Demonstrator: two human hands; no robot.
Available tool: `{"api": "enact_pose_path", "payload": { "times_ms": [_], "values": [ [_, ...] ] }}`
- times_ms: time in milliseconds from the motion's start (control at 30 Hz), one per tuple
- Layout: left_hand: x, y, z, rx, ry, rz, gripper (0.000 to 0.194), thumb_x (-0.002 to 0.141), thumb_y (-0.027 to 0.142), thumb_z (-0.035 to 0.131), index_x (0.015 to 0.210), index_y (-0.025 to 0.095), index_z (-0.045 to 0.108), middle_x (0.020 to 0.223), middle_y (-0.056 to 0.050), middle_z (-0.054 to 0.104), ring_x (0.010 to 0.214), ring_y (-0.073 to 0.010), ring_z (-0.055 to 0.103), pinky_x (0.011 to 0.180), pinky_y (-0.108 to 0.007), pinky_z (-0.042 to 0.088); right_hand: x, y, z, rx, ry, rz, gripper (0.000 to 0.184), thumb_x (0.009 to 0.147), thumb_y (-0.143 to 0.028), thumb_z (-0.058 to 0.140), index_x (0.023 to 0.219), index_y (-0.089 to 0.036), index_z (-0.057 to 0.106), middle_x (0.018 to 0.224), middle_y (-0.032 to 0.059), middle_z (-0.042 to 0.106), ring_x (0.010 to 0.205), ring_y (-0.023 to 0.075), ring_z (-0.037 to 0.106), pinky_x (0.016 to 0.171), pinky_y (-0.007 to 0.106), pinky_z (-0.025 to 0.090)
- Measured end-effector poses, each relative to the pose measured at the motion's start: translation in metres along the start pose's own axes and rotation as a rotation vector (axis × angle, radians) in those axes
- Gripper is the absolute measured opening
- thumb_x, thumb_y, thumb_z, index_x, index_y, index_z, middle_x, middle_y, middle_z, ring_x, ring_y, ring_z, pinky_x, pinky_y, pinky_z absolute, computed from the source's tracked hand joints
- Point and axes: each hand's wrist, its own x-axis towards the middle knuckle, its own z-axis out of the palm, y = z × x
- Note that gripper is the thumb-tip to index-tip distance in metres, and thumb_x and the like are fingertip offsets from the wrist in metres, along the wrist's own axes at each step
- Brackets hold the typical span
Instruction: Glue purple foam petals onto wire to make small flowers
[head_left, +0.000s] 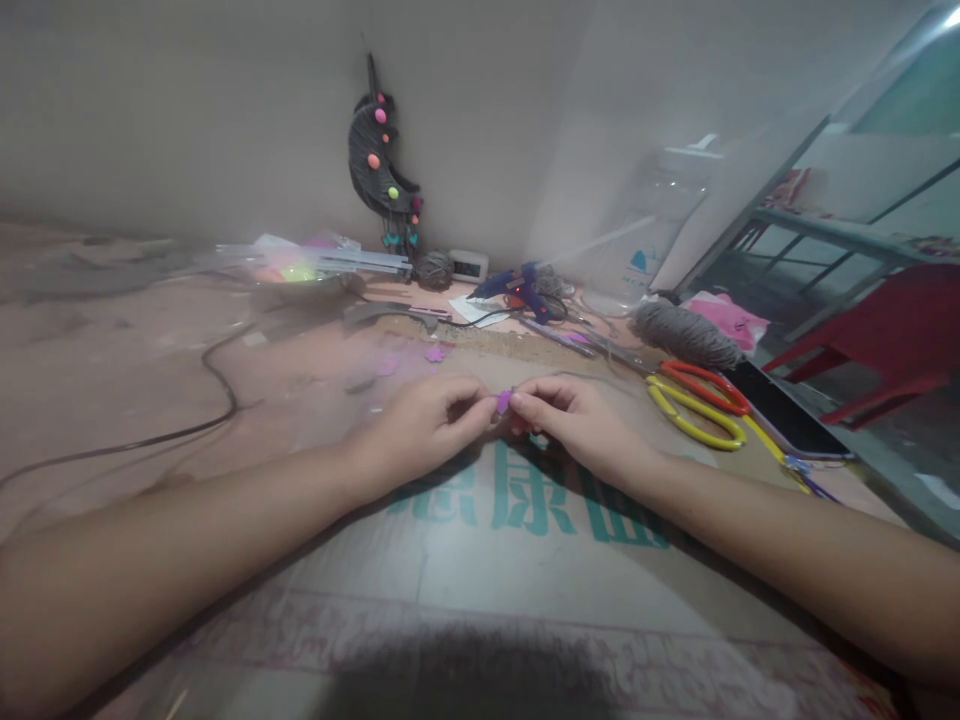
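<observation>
Between my two hands is a small purple flower cutout (504,402), pinched at its edges just above the printed cardboard (465,570). My left hand (442,415) grips its left side between thumb and forefinger. On the other side, my right hand (562,410) pinches it in the same way, its lower fingers curled underneath and partly hidden. Beyond my left hand lie another purple flower (435,354) and a pale purple piece (387,366), blurred.
Scissors with red and yellow handles (697,405) lie right, beside a phone (784,410) and grey yarn (686,335). Behind are a blue glue gun (517,285), a digital clock (470,266) and a plastic bottle (652,230). A yarn-wrapped moon (367,155) hangs on the wall. A cable (229,395) crosses the left.
</observation>
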Motion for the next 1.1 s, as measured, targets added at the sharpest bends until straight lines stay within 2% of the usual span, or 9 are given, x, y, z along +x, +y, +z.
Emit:
{"api": "enact_pose_path", "payload": {
  "times_ms": [100, 300, 500, 600, 733, 867, 1100],
  "values": [
    [0.001, 0.0, -0.001, -0.06, -0.009, -0.031, 0.031, 0.093, 0.031, 0.043, 0.068, 0.017, 0.057, 0.067, 0.0, 0.059, 0.065, -0.0142, 0.053, 0.061, -0.026, 0.038, 0.0, 0.002, -0.002, -0.047, 0.009, -0.037, 0.048, 0.082, -0.061, 0.06, 0.067, -0.016, 0.062, 0.062, -0.0001, 0.057, 0.056, 0.009, 0.045, 0.054, 0.024, 0.037],
    [0.002, -0.006, 0.0, -0.232, 0.027, -0.134, 0.034, 0.094, 0.038, 0.043, 0.072, 0.017, 0.059, 0.068, 0.001, 0.058, 0.067, -0.0147, 0.055, 0.062, -0.026, 0.04, 0.002, 0.005, -0.001, -0.015, 0.017, -0.052, 0.052, 0.083, -0.066, 0.055, 0.08, -0.015, 0.069, 0.064, 0.001, 0.059, 0.059, 0.011, 0.051, 0.055, 0.025, 0.04],
    [0.004, -0.01, 0.0, -0.353, 0.072, -0.242, 0.031, 0.093, 0.039, 0.046, 0.074, 0.017, 0.059, 0.067, 0.001, 0.059, 0.066, -0.0144, 0.056, 0.06, -0.025, 0.04, -0.001, 0.006, 0.003, -0.13, 0.067, -0.119, 0.022, 0.081, -0.039, 0.066, 0.08, -0.018, 0.061, 0.07, 0.0005, 0.064, 0.064, 0.0125, 0.059, 0.062, 0.025, 0.046],
    [0.003, -0.008, -0.001, -0.316, 0.065, -0.2, 0.031, 0.093, 0.038, 0.045, 0.074, 0.017, 0.059, 0.068, 0.001, 0.06, 0.067, -0.0147, 0.056, 0.062, -0.025, 0.041, -0.002, 0.006, 0.004, -0.197, 0.047, -0.153, 0.02, 0.083, -0.037, 0.064, 0.077, -0.018, 0.061, 0.069, -0.0003, 0.062, 0.063, 0.0115, 0.056, 0.061, 0.025, 0.044],
    [0.0, -0.003, -0.001, -0.144, 0.036, -0.071, 0.034, 0.095, 0.035, 0.042, 0.073, 0.017, 0.06, 0.068, 0.0, 0.06, 0.067, -0.0149, 0.055, 0.064, -0.026, 0.039, 0.0, 0.007, 0.004, -0.09, 0.004, -0.119, 0.023, 0.08, -0.039, 0.066, 0.088, -0.018, 0.061, 0.071, -0.0016, 0.061, 0.064, 0.0117, 0.055, 0.063, 0.026, 0.044],
    [-0.001, 0.0, 0.001, -0.001, 0.074, -0.02, 0.033, 0.095, 0.034, 0.044, 0.07, 0.017, 0.058, 0.068, -0.001, 0.058, 0.067, -0.015, 0.053, 0.064, -0.027, 0.036, 0.001, 0.009, 0.004, -0.049, -0.012, -0.099, 0.027, 0.077, -0.042, 0.069, 0.083, -0.018, 0.059, 0.075, -0.001, 0.059, 0.067, 0.0111, 0.052, 0.063, 0.026, 0.042],
    [-0.002, -0.001, 0.003, 0.022, 0.056, 0.023, 0.032, 0.095, 0.032, 0.045, 0.068, 0.017, 0.054, 0.067, 0.0, 0.056, 0.067, -0.0142, 0.051, 0.062, -0.027, 0.035, 0.002, 0.01, 0.006, -0.02, -0.013, -0.045, 0.034, 0.079, -0.049, 0.066, 0.076, -0.018, 0.053, 0.066, -0.0034, 0.051, 0.059, 0.0084, 0.044, 0.054, 0.023, 0.035]
  ]
}}
